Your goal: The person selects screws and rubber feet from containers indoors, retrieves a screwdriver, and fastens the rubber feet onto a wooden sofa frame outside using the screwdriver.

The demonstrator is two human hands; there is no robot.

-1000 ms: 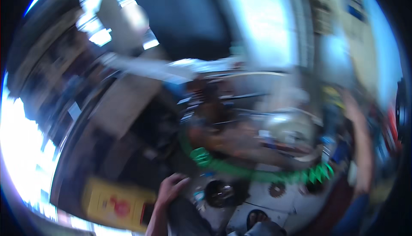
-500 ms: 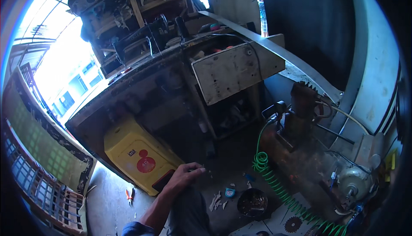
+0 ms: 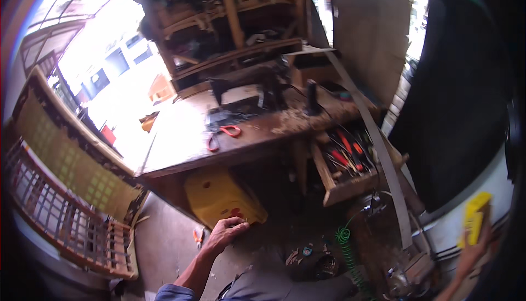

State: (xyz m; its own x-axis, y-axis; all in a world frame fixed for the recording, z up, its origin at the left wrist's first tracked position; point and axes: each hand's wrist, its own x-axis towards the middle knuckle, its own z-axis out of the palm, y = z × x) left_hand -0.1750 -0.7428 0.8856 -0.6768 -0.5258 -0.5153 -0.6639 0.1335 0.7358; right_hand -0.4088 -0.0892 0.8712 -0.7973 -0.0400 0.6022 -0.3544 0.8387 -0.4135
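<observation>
My left hand (image 3: pixel 226 234) reaches in from below, beside a yellow plastic casing (image 3: pixel 219 197) under the table. Its fingers are curled together, and anything between them is too small to make out. At the far right my right hand (image 3: pixel 474 249) is closed around the lower part of a yellow, block-shaped object (image 3: pixel 475 218). That object has a dark side, and blur hides its exact kind. A pair of orange-handled pliers (image 3: pixel 198 236) lies on the floor near my left forearm.
Ahead stands a wooden table (image 3: pixel 181 161) with a sewing machine (image 3: pixel 252 84) and red-handled scissors (image 3: pixel 230 131). An open drawer (image 3: pixel 350 183) holds several tools. A long pale strip (image 3: pixel 378 142) slants past it. A coiled green hose (image 3: pixel 345 238) hangs lower right; a lattice frame (image 3: pixel 71 213) leans left.
The view has tilted up, showing the tabletop and the drawer's contents. My right hand has come into sight at the far right, gripping the yellow object. My left hand stays curled.
</observation>
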